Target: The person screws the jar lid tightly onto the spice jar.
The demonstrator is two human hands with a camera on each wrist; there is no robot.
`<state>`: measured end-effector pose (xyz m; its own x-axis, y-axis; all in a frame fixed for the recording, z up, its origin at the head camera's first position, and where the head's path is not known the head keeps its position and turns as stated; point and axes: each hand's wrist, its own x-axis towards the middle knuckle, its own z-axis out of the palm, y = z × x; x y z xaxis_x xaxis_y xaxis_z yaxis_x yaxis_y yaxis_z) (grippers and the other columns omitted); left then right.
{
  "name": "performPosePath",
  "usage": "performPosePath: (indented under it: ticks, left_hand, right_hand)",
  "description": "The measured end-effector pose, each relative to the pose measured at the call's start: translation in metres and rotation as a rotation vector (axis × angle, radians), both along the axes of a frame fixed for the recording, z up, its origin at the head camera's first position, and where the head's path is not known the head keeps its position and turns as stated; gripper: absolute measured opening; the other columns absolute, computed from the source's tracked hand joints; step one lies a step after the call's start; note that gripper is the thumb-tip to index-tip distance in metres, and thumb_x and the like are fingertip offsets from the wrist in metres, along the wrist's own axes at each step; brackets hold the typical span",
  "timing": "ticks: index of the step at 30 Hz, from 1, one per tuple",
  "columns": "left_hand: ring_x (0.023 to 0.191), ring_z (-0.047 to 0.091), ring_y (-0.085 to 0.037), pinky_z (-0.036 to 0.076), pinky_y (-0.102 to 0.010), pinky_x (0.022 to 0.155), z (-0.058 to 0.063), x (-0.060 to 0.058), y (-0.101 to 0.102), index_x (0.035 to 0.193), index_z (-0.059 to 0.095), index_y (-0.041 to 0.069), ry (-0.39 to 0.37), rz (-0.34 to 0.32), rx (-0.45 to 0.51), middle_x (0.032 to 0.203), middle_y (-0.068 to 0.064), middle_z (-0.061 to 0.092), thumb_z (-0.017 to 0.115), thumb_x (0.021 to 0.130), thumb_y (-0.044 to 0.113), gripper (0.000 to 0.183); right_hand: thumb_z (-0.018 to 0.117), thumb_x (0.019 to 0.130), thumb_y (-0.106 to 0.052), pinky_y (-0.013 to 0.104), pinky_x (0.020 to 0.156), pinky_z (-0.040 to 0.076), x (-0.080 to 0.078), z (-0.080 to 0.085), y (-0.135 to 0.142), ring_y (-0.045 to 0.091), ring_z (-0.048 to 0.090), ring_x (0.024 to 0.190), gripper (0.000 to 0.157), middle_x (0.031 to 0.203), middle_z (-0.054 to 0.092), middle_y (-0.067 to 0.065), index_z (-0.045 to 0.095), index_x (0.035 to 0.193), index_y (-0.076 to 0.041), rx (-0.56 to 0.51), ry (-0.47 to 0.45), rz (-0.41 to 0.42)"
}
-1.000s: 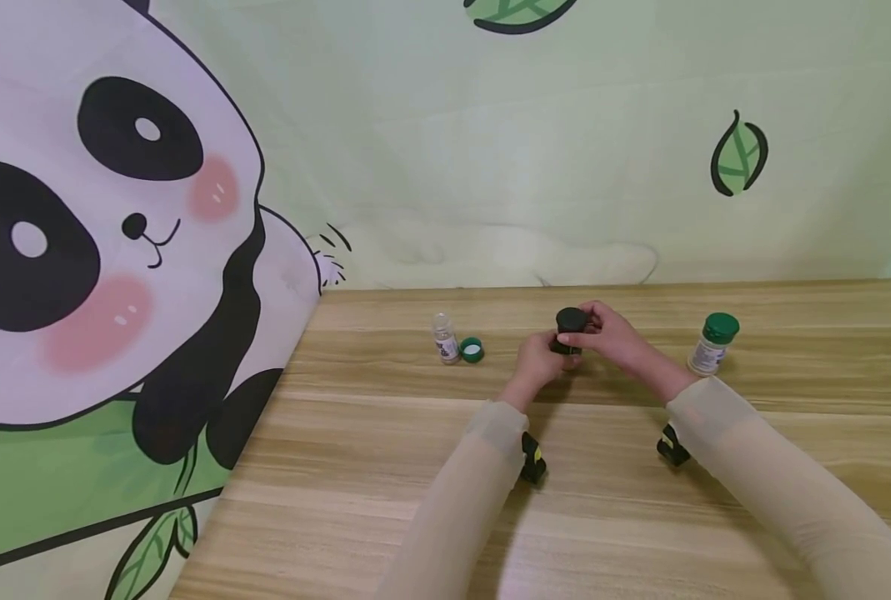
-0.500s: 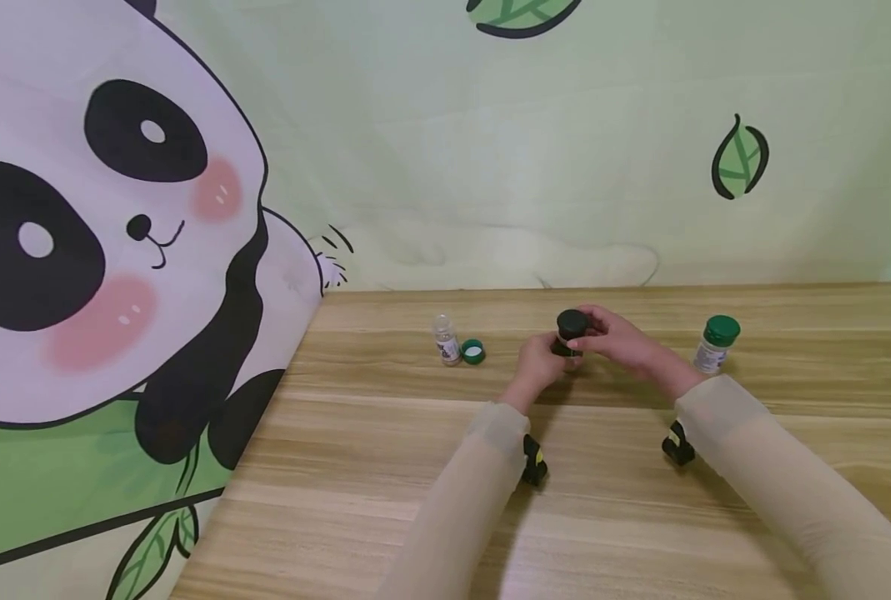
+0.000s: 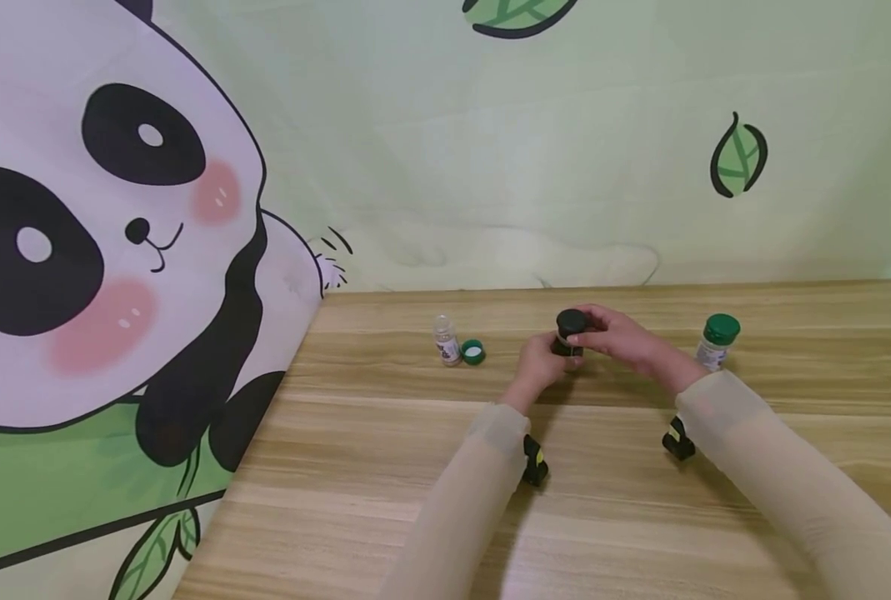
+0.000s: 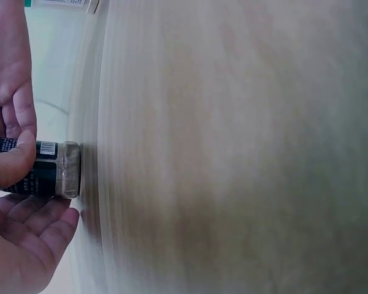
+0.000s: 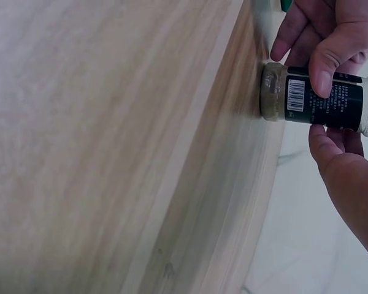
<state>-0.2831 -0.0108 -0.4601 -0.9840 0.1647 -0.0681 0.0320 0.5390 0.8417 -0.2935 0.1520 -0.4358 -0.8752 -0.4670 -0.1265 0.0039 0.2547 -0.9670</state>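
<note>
A spice jar (image 5: 297,95) with a dark, barcoded label and clear glass ends is held upright at the far middle of the table. My left hand (image 3: 541,363) grips its body, the thumb across the label in both wrist views. Over the top, the thumb and fingers of my right hand (image 3: 616,338) pinch the black lid (image 3: 571,320). Whether the lid is loose on the neck cannot be made out. In the left wrist view the jar's base (image 4: 69,171) is close to the tabletop; I cannot tell if it touches.
Left of my hands stands an uncapped small glass bottle (image 3: 446,342), with its green cap (image 3: 473,352) lying upside down beside it. A green-lidded jar (image 3: 718,335) is behind my right forearm. A panda-printed cloth (image 3: 445,167) hangs behind the wooden table (image 3: 370,450).
My right hand's thumb and fingers have shifted round the black lid, and its wrist has moved slightly right, covering more of the green-lidded jar. My left hand keeps its grip in nearly the same place.
</note>
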Motion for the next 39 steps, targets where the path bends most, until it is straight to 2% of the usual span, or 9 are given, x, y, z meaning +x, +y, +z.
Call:
performPosePath:
  ticks: [5,12,16,21,27,34,39]
  left_hand:
    - [0.090,0.062,-0.014,0.045,-0.015,0.070,-0.001,0.001,0.000,0.115,0.070,0.002,0.026,-0.005,-0.006,0.116,-0.014,0.073,0.078,0.084,0.011,0.034]
    - [0.077,0.056,-0.013,0.042,-0.015,0.061,-0.003,0.001,-0.001,0.113,0.070,0.000,0.015,0.001,0.037,0.111,-0.017,0.074,0.077,0.084,0.010,0.031]
    - [0.082,0.059,-0.013,0.044,-0.015,0.066,-0.004,0.000,-0.001,0.114,0.070,0.001,0.023,-0.004,0.032,0.113,-0.017,0.074,0.077,0.084,0.011,0.033]
    - [0.082,0.059,-0.013,0.045,-0.016,0.067,-0.004,0.000,-0.001,0.115,0.070,0.001,0.016,-0.003,0.036,0.114,-0.016,0.073,0.077,0.084,0.010,0.033]
    - [0.074,0.056,-0.012,0.043,-0.015,0.062,-0.005,-0.001,0.000,0.115,0.070,0.001,0.008,0.005,0.058,0.111,-0.017,0.074,0.077,0.084,0.008,0.033]
    - [0.078,0.061,-0.013,0.046,-0.017,0.063,-0.004,-0.001,0.001,0.117,0.070,0.003,0.013,0.005,0.026,0.111,-0.016,0.074,0.078,0.084,0.010,0.035]
    - [0.082,0.062,-0.015,0.047,-0.017,0.067,-0.003,0.000,0.000,0.118,0.069,0.003,0.010,0.004,0.023,0.112,-0.017,0.074,0.077,0.084,0.010,0.035]
  right_hand:
    - [0.058,0.098,-0.012,0.052,0.118,0.030,0.002,0.000,-0.003,0.037,0.037,0.140,0.057,0.150,0.039,0.030,0.032,0.145,0.006,-0.019,-0.002,-0.030]
    - [0.059,0.098,-0.012,0.049,0.115,0.035,0.003,-0.001,-0.009,0.039,0.039,0.139,0.058,0.149,0.040,0.031,0.030,0.145,0.006,-0.004,0.030,-0.084]
    - [0.060,0.097,-0.012,0.042,0.111,0.038,0.004,-0.002,-0.012,0.039,0.042,0.137,0.058,0.146,0.043,0.032,0.031,0.143,0.008,0.005,0.057,-0.110]
    - [0.062,0.095,-0.011,0.044,0.112,0.036,0.003,-0.004,-0.013,0.040,0.043,0.135,0.059,0.144,0.044,0.033,0.031,0.142,0.009,0.004,0.067,-0.123]
    - [0.062,0.095,-0.010,0.046,0.113,0.033,0.001,-0.006,-0.009,0.040,0.040,0.138,0.060,0.147,0.041,0.031,0.031,0.144,0.008,-0.010,0.061,-0.074]
    - [0.061,0.097,-0.014,0.055,0.116,0.030,-0.004,-0.003,0.002,0.040,0.035,0.143,0.060,0.152,0.039,0.028,0.033,0.148,0.001,0.030,0.058,0.004]
    - [0.060,0.097,-0.014,0.057,0.116,0.032,-0.006,0.002,0.005,0.042,0.036,0.142,0.060,0.151,0.039,0.029,0.033,0.149,0.001,0.060,0.054,0.046]
